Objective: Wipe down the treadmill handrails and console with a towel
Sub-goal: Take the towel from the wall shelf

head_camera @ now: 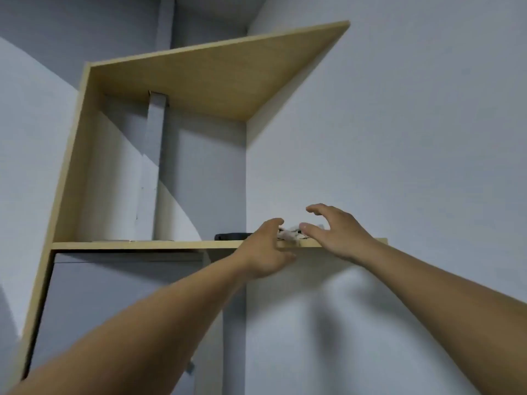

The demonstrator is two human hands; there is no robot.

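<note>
A crumpled whitish towel (290, 234) lies on a high wooden shelf (148, 245) against the wall, mostly hidden behind my hands. My left hand (263, 249) reaches up at the shelf edge, its fingers curled toward the towel's left side. Just to the right, my right hand (333, 230) is raised with fingers spread and bent over the towel; whether it touches the cloth is unclear. No treadmill is in view.
A flat black object (231, 236) lies on the shelf just left of the towel. A wooden top panel (222, 75) and side panel (68, 166) frame the open compartment. Below the shelf is a grey cabinet door (119, 286). White wall fills the right.
</note>
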